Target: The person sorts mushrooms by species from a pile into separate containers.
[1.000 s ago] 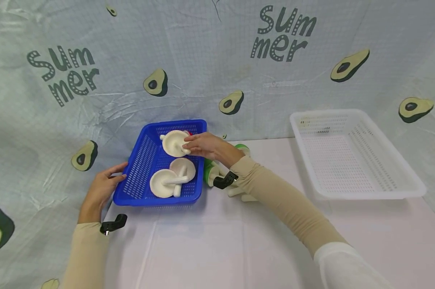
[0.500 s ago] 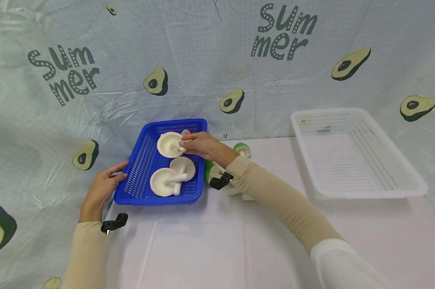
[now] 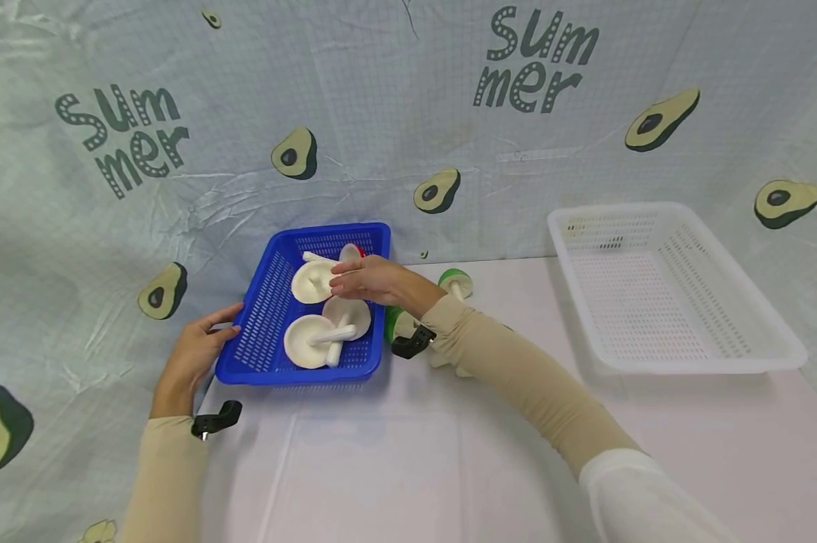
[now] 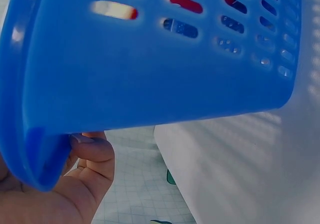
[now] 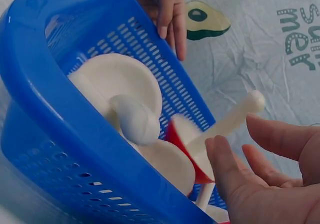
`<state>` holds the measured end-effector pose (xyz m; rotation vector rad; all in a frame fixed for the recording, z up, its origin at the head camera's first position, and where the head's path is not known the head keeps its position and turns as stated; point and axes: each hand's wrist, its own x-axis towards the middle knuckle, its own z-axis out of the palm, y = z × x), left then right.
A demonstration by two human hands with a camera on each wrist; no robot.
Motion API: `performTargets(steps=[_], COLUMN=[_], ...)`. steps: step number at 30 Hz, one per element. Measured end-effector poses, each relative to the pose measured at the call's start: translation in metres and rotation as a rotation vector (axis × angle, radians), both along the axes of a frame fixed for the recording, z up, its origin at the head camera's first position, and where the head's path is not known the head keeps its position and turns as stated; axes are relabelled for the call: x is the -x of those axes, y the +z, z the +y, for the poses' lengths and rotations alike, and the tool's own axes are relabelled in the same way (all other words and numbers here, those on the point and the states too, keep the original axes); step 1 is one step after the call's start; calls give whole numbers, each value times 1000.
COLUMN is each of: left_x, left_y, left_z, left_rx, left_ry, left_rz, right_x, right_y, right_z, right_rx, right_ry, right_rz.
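**Hands at the blue basket**

Your right hand (image 3: 360, 280) hovers with fingers loosely spread and holds nothing, just over the white plastic toy mushroom (image 3: 311, 281) lying at the far end of the blue perforated plastic basket (image 3: 262, 320). Below it in the basket lie two more white mushrooms (image 3: 323, 335). Your left hand (image 3: 194, 354) grips the basket's near left rim, fingers curled under it. Beside your right wrist, a green-capped mushroom (image 3: 454, 280) sits on the table; farther right stands a white perforated basket (image 3: 659, 302).
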<state>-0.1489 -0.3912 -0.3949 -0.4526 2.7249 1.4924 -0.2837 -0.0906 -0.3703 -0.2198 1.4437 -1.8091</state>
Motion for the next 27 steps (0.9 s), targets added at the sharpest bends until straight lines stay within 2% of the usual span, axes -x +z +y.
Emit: performTargets(steps=[9, 18, 27], left_x=[0, 1, 1], left_y=[0, -1, -2], left_z=[2, 1, -1], left_rx=[-20, -2, 26], left_ry=[-1, 5, 10], left_rz=[-11, -19, -12], right_x=[-4, -10, -23], right_y=[5, 13, 33], right_z=[22, 58, 101], right_rx=[-17, -19, -61], right_ry=[87, 78, 106], right_rz=[35, 93, 190])
